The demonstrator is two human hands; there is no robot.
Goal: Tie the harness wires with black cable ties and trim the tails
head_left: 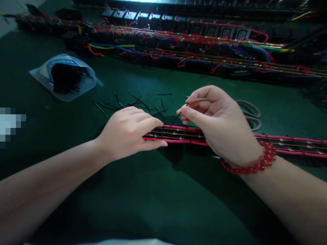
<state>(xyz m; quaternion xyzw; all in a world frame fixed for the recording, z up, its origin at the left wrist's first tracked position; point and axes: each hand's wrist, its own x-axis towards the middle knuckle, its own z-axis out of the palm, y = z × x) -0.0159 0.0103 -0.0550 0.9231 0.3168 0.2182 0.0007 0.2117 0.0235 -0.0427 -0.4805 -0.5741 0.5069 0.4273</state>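
A long black power strip housing (pixel 293 145) with pink-red wires along both edges and metal bars inside lies across the table. My left hand (pixel 130 132) grips it from above, thumb on the near side and fingers on the far side, covering its left end. Pinched between thumb and forefinger of my right hand (pixel 214 112) is a thin black cable tie (pixel 175 119), slanting down to the strip just right of my left hand. A red bead bracelet circles my right wrist. Dark ties cross the wires at several spots.
Loose black cable ties (pixel 139 101) lie scattered beyond my hands. An open plastic bag (pixel 68 76) full of ties sits at the left. Scissors with grey handles (pixel 249 112) are partly hidden behind my right hand. Wired strips (pixel 178 56) with sockets fill the back of the green table (pixel 153 204).
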